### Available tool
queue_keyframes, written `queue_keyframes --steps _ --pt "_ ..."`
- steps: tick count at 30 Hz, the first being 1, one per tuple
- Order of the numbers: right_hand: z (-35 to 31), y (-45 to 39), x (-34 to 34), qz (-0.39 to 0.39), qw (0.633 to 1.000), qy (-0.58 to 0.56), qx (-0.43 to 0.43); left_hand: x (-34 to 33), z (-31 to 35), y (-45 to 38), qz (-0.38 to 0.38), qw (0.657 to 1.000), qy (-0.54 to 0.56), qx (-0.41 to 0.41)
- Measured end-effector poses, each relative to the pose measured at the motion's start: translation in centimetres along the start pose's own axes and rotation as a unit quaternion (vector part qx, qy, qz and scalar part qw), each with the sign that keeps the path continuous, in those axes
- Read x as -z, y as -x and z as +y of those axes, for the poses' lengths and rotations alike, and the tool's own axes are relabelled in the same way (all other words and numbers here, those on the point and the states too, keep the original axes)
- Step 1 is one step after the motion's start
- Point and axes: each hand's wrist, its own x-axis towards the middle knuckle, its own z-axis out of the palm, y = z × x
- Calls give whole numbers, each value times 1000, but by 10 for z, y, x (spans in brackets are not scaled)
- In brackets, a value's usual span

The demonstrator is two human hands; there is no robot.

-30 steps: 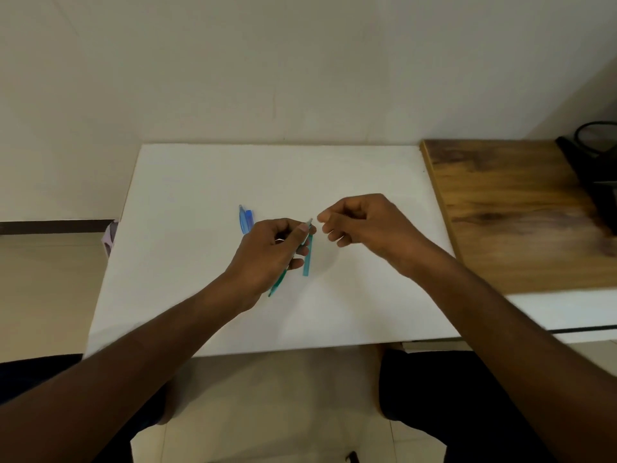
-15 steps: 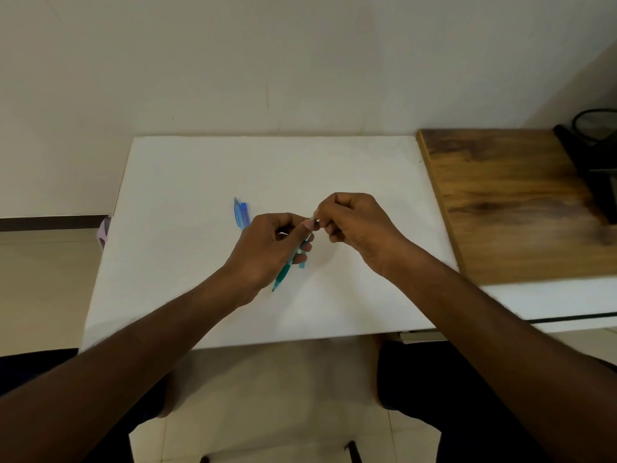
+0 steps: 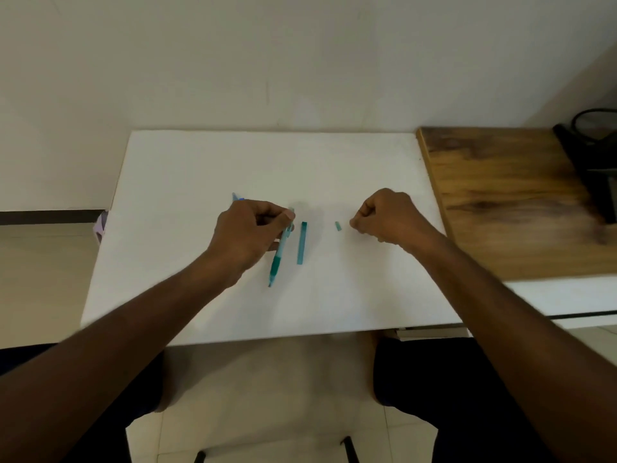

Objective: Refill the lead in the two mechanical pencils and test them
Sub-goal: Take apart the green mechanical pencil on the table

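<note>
Teal pencil [image 3: 278, 253] pinched in left hand [image 3: 248, 233]; right hand [image 3: 389, 215] fisted.

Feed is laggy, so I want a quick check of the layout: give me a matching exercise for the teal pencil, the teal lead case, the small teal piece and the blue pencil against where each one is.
1. teal pencil
2. teal lead case
3. small teal piece
4. blue pencil

A. flat on the table, between both hands
B. mostly hidden behind left hand
C. held in left hand
D. just off right hand fingers

Pairs: 1-C, 2-A, 3-D, 4-B
</note>
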Motion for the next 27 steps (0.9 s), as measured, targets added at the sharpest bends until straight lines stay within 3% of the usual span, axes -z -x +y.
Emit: queue_keyframes --steps 6,11,21,27 --pt "-1 -3 -3 9 1000 6 -17 -2 -9 -1 1 996 -90 -19" --pt "-21 2 2 130 988 -53 58 -2 -15 -4 12 979 -189 -74" --pt "-34 13 -3 98 989 -19 107 -10 -15 -10 30 936 -311 -162" --pt "-35 13 -1 105 987 -25 118 -32 -14 -10 61 882 -442 -151"
